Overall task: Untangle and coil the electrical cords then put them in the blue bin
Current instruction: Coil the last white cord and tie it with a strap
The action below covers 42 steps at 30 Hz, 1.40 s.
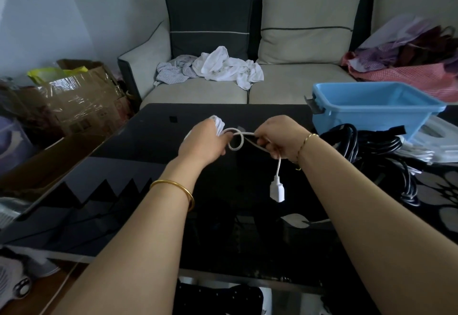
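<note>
1. Both forearms reach forward from the bottom of the view over the black table (138, 163). A gold bangle (173, 187) sits on the left wrist.
2. Location of the work item: the white cord (236, 141) is held in the air above the table, with one small crossed loop between the hands. Its connector (277, 190) hangs free below the right hand (282, 138). The blue bin (371, 109) stands at the far right of the table, and the black cords (366, 143) lie piled just in front of it, not yet coiled.
3. Hazard: pulling the hands apart would probably draw the loop down into a tight knot.
4. Hazard: the white bundle (218, 121) behind the left hand (205, 138) looks loosely gathered. A relaxed grip could let its turns spring apart.
5. Hazard: the hanging connector may swing and strike the table, or snag the black cords nearby.
6. Left hand pose: back of the hand toward the camera, fingers curled around the bundle and closed on the cord at the left side of the loop.
7. Right hand pose: knuckles up, fingers curled down and clamped on the cord at the right side of the loop. The fingertips are hidden.
</note>
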Motion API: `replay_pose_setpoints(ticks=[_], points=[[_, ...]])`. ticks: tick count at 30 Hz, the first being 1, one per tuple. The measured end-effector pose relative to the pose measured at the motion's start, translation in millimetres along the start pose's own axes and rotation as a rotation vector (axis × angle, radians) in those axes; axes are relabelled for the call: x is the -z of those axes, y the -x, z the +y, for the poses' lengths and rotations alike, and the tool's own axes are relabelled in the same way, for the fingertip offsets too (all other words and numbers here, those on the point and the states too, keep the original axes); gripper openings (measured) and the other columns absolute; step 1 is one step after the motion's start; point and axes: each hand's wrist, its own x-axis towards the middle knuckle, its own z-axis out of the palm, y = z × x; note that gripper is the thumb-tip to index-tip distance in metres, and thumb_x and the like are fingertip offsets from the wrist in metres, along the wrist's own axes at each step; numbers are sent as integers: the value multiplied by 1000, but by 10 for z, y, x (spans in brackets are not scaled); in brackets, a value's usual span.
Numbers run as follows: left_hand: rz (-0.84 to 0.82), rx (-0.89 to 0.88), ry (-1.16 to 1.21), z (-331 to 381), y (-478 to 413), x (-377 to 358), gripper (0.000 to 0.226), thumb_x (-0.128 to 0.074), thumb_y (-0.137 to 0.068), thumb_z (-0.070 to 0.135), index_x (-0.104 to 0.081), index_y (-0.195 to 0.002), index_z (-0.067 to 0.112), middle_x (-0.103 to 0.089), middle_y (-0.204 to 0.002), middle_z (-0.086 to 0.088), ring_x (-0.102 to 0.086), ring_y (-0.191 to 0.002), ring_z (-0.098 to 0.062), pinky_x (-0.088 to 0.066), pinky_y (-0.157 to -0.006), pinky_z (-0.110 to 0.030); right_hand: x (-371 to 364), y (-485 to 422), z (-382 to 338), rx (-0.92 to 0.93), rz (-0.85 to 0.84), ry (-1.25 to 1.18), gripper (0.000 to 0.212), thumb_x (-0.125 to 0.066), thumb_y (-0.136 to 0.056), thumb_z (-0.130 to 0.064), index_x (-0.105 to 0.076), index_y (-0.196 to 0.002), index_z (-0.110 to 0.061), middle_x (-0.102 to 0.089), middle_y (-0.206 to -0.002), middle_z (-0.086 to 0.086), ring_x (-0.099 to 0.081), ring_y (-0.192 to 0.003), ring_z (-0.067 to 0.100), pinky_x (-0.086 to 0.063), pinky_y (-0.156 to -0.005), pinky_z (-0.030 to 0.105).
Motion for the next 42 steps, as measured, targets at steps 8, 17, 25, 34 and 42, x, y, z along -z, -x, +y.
replay_pose_setpoints(ticks=[8,17,25,34,42], points=[[-95,126,102,157,-19,83,29,-48,-94,24,-55,-69,10,-60,-58,-2,-53,-43,-19,-46,-58,-29,-148,98,11,455,-114,84,23,-62,-73,-18,-65,-89,-1,-57,-82,6,-51,-80,16,-41,-74,33],[-294,171,460,220,93,210,23,-54,-93,16,-50,-71,10,-48,-52,-2,-38,-38,-12,-42,-43,-23,-17,-30,-8,477,80,-241,23,-46,-95,-7,-64,-83,-11,-53,-48,-1,-55,-48,12,-56,-67,33],[-767,250,1240,388,140,332,15,-45,-87,17,-45,-73,11,-37,-41,9,-31,-34,-1,-27,-40,-14,-112,-84,132,390,71,43,23,-40,-94,-20,-50,-75,-16,-36,-49,-3,-27,-41,11,-25,-41,17],[-255,409,1820,250,-5,395,56,-44,-86,66,-53,-68,14,-40,-48,9,-36,-40,-3,-40,-45,-15,-332,21,296,333,-219,440,18,-39,-98,-22,-53,-95,-11,-41,-62,0,-38,-44,6,-30,-35,15],[158,384,1530,279,-80,306,46,-42,-95,54,-50,-73,14,-41,-45,8,-37,-37,-7,-41,-44,-20,-512,352,47,576,-308,1007,22,-41,-100,-24,-49,-107,-5,-47,-95,6,-46,-84,19,-35,-73,30]])
